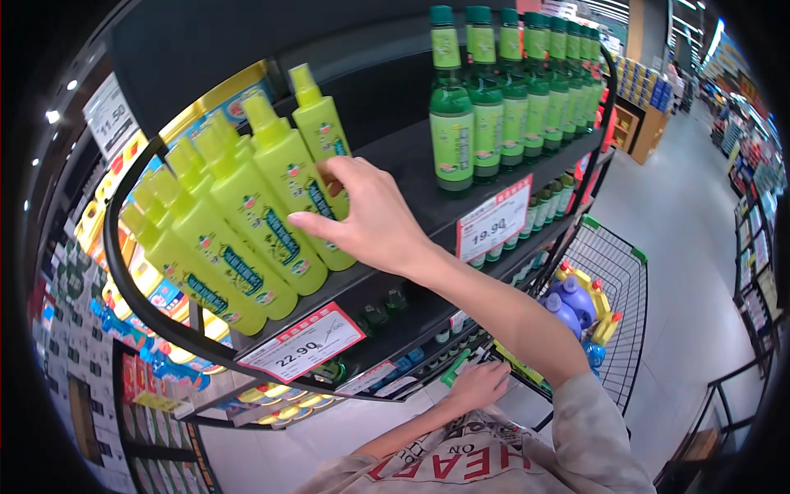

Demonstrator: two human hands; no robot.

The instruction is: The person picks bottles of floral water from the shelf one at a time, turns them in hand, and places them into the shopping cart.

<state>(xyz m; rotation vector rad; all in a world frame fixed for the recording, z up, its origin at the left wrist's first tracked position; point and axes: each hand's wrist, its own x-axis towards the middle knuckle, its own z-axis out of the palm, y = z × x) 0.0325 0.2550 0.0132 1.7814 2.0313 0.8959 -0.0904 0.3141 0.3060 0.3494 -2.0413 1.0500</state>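
My right hand (376,216) reaches over the top shelf to the front right of a group of yellow-green plastic spray bottles (228,259). Its thumb crosses the face of the nearest upright spray bottle (299,179), and the fingers curl by that bottle's right edge. Whether they press on it cannot be made out. Another spray bottle (320,120) stands just behind the fingers. Lower down, before my body, my left hand (481,384) is closed around the green handle (455,368) of a wire shopping cart (623,278).
Green glass bottles (452,136) line the right of the black shelf (395,179). Price signs (302,341) hang along its front edge. Purple jugs (565,305) and yellow-capped containers lie in the cart. A tiled aisle (666,228) runs along the right, past another display (750,247).
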